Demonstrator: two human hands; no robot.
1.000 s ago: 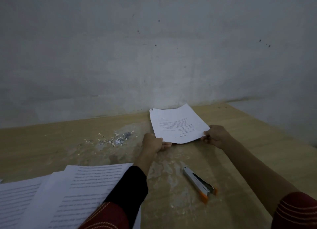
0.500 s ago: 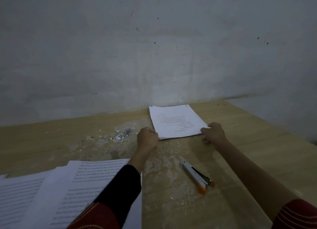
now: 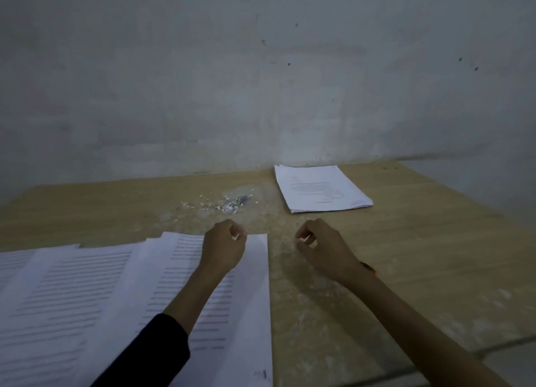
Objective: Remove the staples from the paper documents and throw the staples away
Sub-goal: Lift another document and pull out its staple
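Note:
A neat stack of white documents (image 3: pixel 322 189) lies flat at the far side of the wooden table (image 3: pixel 435 241), close to the wall. A small heap of pulled staples and paper bits (image 3: pixel 224 205) sits to its left. My left hand (image 3: pixel 223 249) hovers over the top edge of the printed sheets (image 3: pixel 116 294), fingers loosely curled and holding nothing. My right hand (image 3: pixel 322 247) hangs over bare table with loosely curled, empty fingers. Only an orange tip of the staple remover (image 3: pixel 369 267) shows beside my right forearm.
Several overlapping printed sheets cover the near left of the table. A grey wall (image 3: pixel 261 82) rises right behind the table's far edge. The table's right edge runs diagonally at the far right.
Both hands set the stack down flat, let go of it and drew back toward me. The view shifted, so the staple remover is now mostly hidden by my right forearm.

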